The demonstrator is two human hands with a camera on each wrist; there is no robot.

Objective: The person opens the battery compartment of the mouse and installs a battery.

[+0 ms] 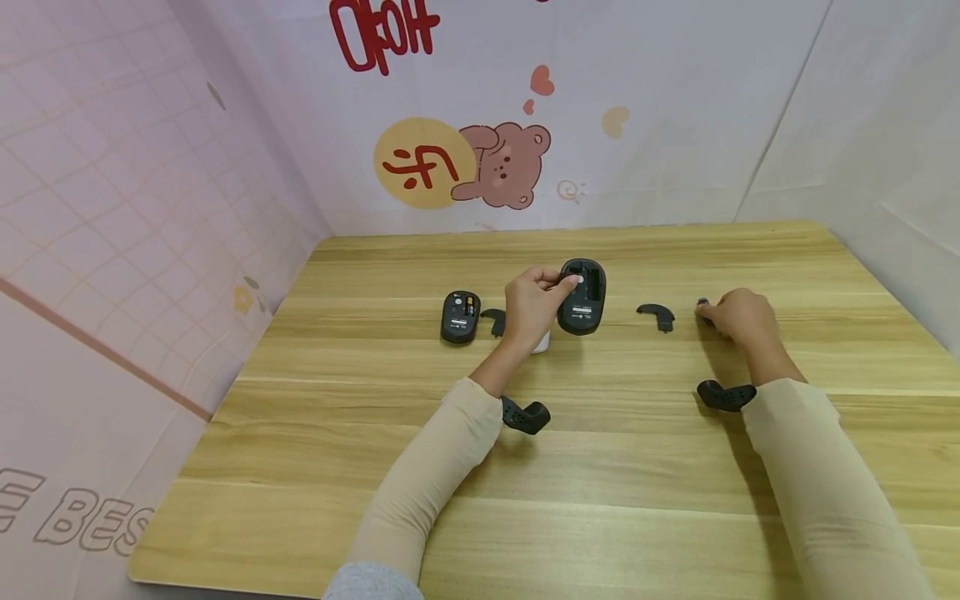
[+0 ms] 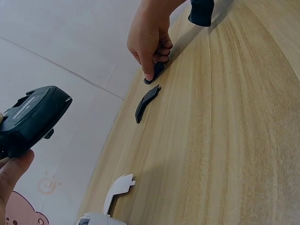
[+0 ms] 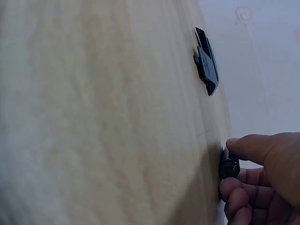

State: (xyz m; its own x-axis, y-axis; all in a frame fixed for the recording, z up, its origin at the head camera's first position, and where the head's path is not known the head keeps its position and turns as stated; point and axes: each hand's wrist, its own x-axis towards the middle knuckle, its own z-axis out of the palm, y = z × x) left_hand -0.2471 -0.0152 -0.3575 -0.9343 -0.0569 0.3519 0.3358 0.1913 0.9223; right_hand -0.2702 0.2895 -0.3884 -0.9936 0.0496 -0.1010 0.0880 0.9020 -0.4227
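Observation:
My left hand (image 1: 529,304) grips a black computer mouse (image 1: 581,312) above the table, its underside toward me. The mouse's long battery slot is uncovered and looks dark inside. At the right, my right hand (image 1: 742,317) pinches a small dark battery (image 3: 229,166) between thumb and fingers, close over the tabletop. Between the hands lies a curved black battery cover (image 1: 657,317). Part of a white mouse (image 2: 101,219) and a white cover (image 2: 119,187) lie below the left hand, mostly hidden in the head view.
Left of the left hand, a second black mouse (image 1: 460,323) lies underside up with a battery in its slot. Beside it is another black cover (image 1: 495,320). The wooden table (image 1: 600,467) ends at a printed wall cloth (image 1: 660,167). Each wrist wears a black camera mount.

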